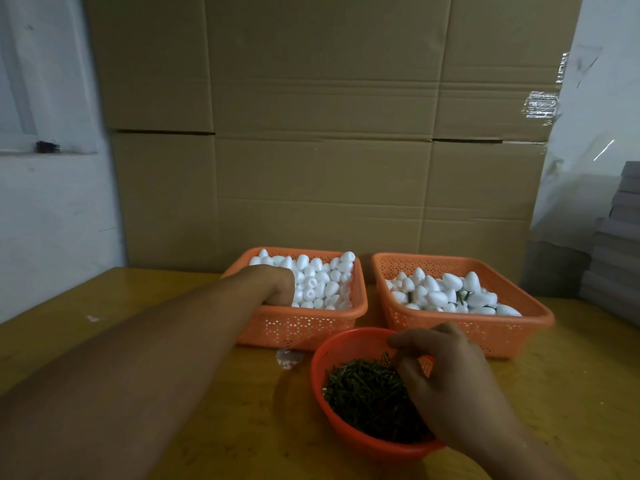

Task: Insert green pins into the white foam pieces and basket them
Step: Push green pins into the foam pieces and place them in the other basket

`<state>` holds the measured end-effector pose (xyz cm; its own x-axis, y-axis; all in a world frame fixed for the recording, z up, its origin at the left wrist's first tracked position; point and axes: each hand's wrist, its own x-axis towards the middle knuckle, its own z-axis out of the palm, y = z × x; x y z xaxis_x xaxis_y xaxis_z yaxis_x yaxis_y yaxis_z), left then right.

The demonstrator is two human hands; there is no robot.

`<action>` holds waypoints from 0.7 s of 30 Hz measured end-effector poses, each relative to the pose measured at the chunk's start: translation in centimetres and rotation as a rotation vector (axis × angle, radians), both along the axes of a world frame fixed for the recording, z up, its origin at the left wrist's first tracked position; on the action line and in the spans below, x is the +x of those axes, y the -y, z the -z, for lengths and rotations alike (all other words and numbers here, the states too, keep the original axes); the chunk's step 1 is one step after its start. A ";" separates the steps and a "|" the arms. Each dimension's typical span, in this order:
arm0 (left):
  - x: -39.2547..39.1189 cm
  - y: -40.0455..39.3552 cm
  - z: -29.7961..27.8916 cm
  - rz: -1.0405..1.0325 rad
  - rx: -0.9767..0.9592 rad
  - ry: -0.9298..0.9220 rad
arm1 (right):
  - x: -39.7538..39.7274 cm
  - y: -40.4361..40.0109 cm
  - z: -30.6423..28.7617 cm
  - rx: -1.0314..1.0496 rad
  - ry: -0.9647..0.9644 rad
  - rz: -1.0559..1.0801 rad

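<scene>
Plain white foam pieces [322, 282] fill the left orange basket [304, 325]. My left hand [278, 284] reaches down into that basket, its fingers buried among the foam and hidden. The right orange basket [485, 330] holds foam pieces [450, 294] with dark green pins showing between them. In front, a round red bowl [323, 362] is heaped with green pins [363, 389]. My right hand [446, 379] hovers over the bowl with curled fingers, the fingertips pinching a green pin at the top of the heap.
All three containers stand on a yellow-brown wooden table [173, 341]. A small white foam scrap [289, 360] lies in front of the left basket. Stacked cardboard boxes [311, 133] wall off the back. Grey stacked sheets [620, 244] sit at the right edge.
</scene>
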<state>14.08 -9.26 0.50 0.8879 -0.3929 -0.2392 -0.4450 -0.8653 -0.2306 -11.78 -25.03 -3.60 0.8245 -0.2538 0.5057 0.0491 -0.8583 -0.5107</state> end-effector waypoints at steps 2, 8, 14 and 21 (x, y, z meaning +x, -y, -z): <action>-0.1 0.0 0.0 -0.010 -0.052 -0.045 | 0.0 0.0 0.1 -0.005 0.001 0.001; 0.3 0.1 0.0 -0.032 -0.091 -0.074 | 0.1 0.1 0.2 -0.003 -0.011 -0.002; 1.8 0.0 0.0 -0.033 -0.049 0.064 | 0.0 0.1 0.3 -0.012 0.008 -0.008; 1.8 -0.7 -0.6 -0.064 -0.206 -0.066 | 0.0 0.1 0.3 -0.029 0.001 -0.016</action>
<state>15.88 -8.58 1.08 0.8978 -0.3827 -0.2177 -0.3958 -0.9182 -0.0181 -11.75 -25.10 -3.90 0.8278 -0.2260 0.5135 0.0631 -0.8719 -0.4855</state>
